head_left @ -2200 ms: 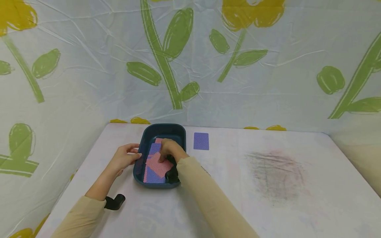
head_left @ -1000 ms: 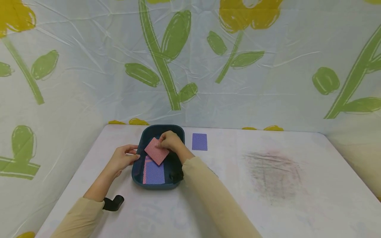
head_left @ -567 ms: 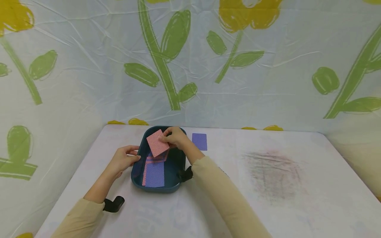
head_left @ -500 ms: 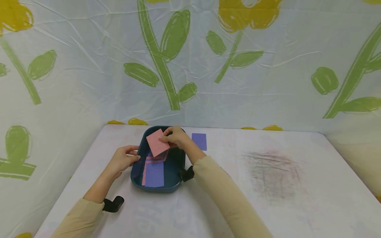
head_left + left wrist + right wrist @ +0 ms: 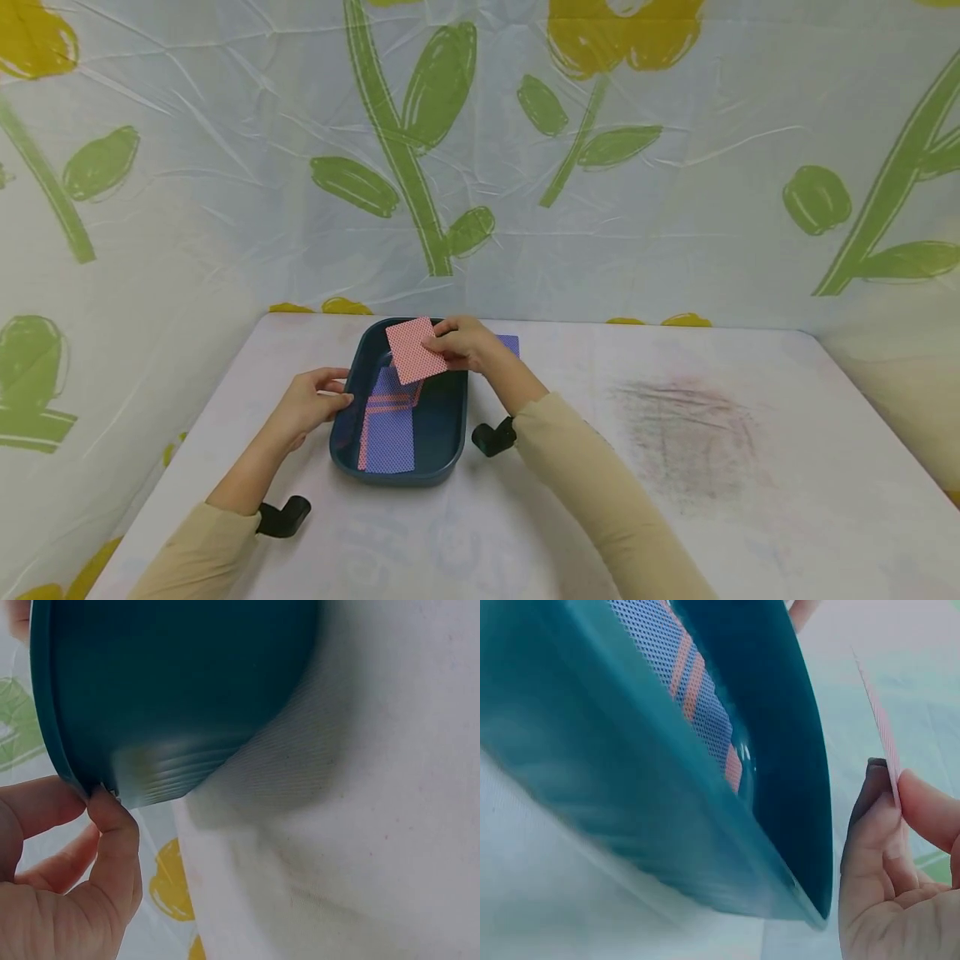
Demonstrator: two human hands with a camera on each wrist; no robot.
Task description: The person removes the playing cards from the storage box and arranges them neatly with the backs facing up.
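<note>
Card [image 5: 415, 350] in right fingers [image 5: 871, 836] (curled, perhaps)

The left arm [image 5: 243, 483] comes up from the bottom left, and the right arm [image 5: 517, 379] comes up from the bottom right. Both wear tan sleeves [image 5: 600, 492] that stop before the hands, so the wrists are bare. The left hand [image 5: 311, 404] points its fingers to the right, with thumb and finger close together in a pinch. The right hand [image 5: 468, 343] is a bit farther out and points its fingers to the left. Its thumb pinches against the finger beside it, and the other fingers bend in below.
</note>
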